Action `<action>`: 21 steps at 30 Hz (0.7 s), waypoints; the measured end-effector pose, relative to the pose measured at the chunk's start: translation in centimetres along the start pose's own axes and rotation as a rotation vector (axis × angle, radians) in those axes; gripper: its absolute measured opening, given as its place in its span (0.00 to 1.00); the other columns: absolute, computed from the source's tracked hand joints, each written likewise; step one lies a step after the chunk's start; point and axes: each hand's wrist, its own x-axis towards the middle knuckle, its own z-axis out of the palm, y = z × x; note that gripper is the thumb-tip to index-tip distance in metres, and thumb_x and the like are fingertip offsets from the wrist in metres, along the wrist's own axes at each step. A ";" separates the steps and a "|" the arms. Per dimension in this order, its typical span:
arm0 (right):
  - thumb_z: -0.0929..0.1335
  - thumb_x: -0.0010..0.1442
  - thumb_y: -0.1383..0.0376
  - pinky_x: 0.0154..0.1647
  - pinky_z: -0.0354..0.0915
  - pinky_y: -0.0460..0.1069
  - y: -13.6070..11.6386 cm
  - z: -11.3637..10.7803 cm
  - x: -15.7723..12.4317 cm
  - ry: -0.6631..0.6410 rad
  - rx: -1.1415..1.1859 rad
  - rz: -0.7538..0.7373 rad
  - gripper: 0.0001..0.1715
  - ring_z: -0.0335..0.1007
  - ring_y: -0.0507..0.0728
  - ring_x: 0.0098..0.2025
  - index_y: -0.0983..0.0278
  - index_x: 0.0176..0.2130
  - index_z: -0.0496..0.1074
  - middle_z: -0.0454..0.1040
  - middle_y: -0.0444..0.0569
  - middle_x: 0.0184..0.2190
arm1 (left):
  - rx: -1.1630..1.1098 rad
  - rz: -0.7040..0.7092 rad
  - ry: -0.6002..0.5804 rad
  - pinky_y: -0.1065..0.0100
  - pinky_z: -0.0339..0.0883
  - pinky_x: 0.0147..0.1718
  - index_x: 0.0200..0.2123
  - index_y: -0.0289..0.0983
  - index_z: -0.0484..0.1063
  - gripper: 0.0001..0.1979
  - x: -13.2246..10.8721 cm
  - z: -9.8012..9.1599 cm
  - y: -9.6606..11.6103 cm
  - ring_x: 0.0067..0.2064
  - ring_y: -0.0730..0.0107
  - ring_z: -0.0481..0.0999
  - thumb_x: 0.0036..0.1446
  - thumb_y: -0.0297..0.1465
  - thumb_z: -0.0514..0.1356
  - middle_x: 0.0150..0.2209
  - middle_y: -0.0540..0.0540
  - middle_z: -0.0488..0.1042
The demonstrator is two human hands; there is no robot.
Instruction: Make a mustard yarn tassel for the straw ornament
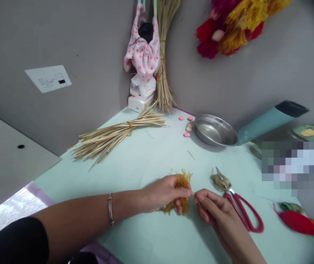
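Over the tabletop (151, 157), golden fibres (184, 182) run lengthwise near to far

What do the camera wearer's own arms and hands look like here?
Both the left hand and the right hand are gloveless. The left arm has a black sleeve and, nearer the hand, a thin, silvery bracelet. The right forearm shows no sleeve or bracelet.

A steel bowl (214, 134) sits beside a teal bottle (265, 123), near a grey wall (244, 80).

L fingers (183, 192) curled, R fingers (206, 198) prob. pinched
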 end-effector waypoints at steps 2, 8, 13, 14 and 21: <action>0.70 0.57 0.51 0.23 0.43 0.45 0.2 -0.1 0.0 -0.024 0.153 0.048 0.20 0.43 0.48 0.20 0.65 0.27 0.72 0.55 0.38 0.13 | -0.003 -0.011 -0.047 0.75 0.59 0.21 0.36 0.36 0.66 0.14 0.0 0.1 0.0 0.19 0.80 0.68 0.52 0.38 0.63 0.24 0.54 0.67; 0.68 0.60 0.53 0.27 0.51 0.44 0.0 0.3 -0.1 0.053 0.331 0.010 0.19 0.46 0.48 0.21 0.62 0.45 0.75 0.58 0.38 0.16 | 0.011 -0.046 -0.161 0.74 0.61 0.25 0.34 0.34 0.69 0.17 -0.2 0.3 0.3 0.21 0.81 0.67 0.49 0.42 0.65 0.25 0.52 0.69; 0.70 0.58 0.53 0.24 0.50 0.45 0.2 -0.3 0.2 0.179 0.258 -0.096 0.19 0.48 0.47 0.21 0.61 0.45 0.73 0.66 0.43 0.25 | -0.063 -0.051 -0.045 0.74 0.61 0.23 0.34 0.33 0.72 0.16 -0.2 0.1 0.5 0.20 0.80 0.68 0.56 0.42 0.59 0.23 0.53 0.65; 0.71 0.57 0.53 0.24 0.50 0.44 0.3 -0.3 0.2 0.187 0.197 -0.116 0.16 0.49 0.48 0.22 0.62 0.40 0.74 0.65 0.43 0.25 | -0.084 -0.044 -0.020 0.74 0.61 0.23 0.34 0.33 0.72 0.16 -0.1 0.1 0.5 0.20 0.80 0.67 0.57 0.42 0.58 0.25 0.53 0.66; 0.72 0.53 0.54 0.29 0.57 0.46 0.0 1.8 -0.3 0.141 -0.076 -0.194 0.15 0.61 0.53 0.28 0.63 0.30 0.71 0.69 0.44 0.24 | -0.089 0.038 0.055 0.75 0.60 0.22 0.34 0.34 0.73 0.17 0.1 0.1 0.3 0.19 0.81 0.65 0.58 0.43 0.57 0.22 0.53 0.65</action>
